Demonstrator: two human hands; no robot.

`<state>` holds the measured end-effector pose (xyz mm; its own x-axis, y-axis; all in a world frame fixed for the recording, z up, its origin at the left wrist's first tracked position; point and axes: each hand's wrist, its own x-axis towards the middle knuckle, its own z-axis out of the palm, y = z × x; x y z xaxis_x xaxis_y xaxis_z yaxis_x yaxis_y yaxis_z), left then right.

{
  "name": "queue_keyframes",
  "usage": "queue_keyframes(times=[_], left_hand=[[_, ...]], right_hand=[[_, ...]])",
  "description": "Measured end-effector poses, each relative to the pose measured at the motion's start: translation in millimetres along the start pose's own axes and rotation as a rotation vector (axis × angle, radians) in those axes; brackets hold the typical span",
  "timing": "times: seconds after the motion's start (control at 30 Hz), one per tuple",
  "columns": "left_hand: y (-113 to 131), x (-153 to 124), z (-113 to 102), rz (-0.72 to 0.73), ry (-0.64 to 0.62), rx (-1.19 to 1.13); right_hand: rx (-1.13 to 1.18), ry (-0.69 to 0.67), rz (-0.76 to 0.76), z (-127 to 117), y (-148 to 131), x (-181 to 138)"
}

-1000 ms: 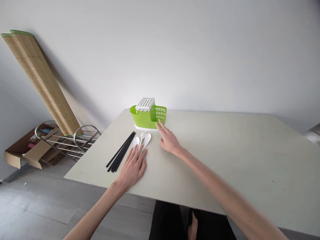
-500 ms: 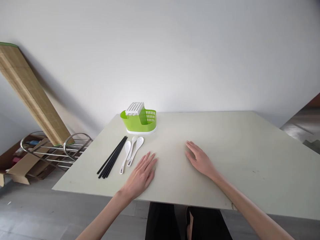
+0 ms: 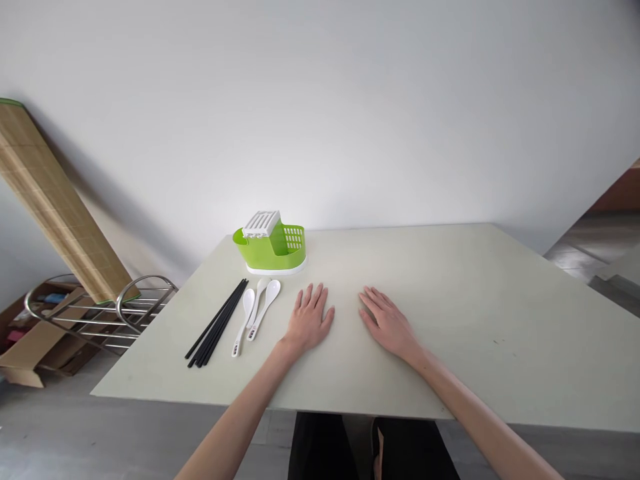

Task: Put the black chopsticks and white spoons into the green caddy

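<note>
Left of centre, slim black chopsticks (image 3: 217,327) lie bunched beside three white long-handled spoons (image 3: 273,290), and just above them stands a green plastic caddy (image 3: 263,255) with a white slotted top (image 3: 262,223). At lower centre the left hand (image 3: 308,321) lies on the pale flat table (image 3: 425,267), fingers splayed, gripping nothing; further right, the right hand (image 3: 390,327) rests palm down, fingers extended, likewise unladen
</note>
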<state>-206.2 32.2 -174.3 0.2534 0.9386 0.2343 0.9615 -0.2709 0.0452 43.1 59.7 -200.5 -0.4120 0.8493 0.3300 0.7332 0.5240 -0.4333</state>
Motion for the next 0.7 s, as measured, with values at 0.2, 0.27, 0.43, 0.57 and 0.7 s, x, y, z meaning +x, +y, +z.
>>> queue_keyframes(times=[0.2,0.27,0.43,0.57,0.7], left_hand=[[1.6,1.3,1.9,-0.012,0.016,0.020],[0.5,0.1,3.0,-0.009,0.032,0.019],[-0.7,0.2,6.3,-0.003,0.060,0.007],[-0.8,-0.2,7.0,-0.005,0.061,0.002],[-0.3,-1.0,5.4,-0.006,0.061,-0.003]], right_hand=[[0.015,0.005,0.001,-2.1,-2.0,-0.8],[0.024,0.011,0.005,-1.7,-1.8,-1.0],[0.029,0.011,0.002,-1.6,-1.5,-1.3],[0.028,0.013,0.013,-2.9,-3.1,-1.5],[0.030,0.010,0.014,-4.3,-4.2,-1.8]])
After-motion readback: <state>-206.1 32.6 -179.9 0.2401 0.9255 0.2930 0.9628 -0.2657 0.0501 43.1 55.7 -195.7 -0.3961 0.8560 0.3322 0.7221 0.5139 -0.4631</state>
